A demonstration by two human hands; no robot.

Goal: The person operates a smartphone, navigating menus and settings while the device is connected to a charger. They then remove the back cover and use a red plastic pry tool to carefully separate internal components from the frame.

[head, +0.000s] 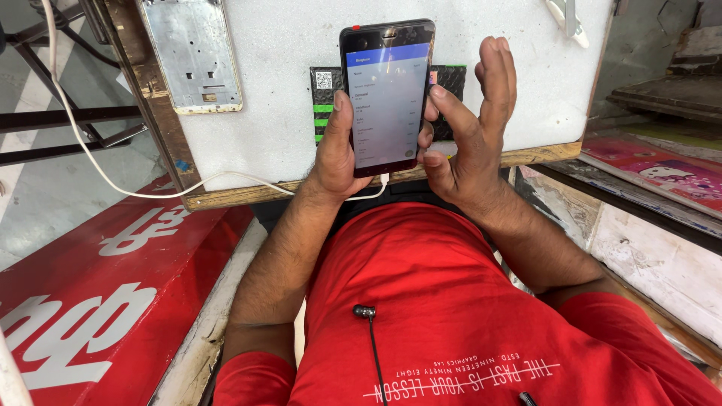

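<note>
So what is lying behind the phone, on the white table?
Behind the phone, a black packet with green stripes lies on the white table. The phone covers its middle.

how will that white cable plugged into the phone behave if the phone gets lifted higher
The white cable curves loosely off the table edge, so it is probably floppy and would trail along. It looks thin and light, unlikely to tug hard on the phone in the left hand.
</note>
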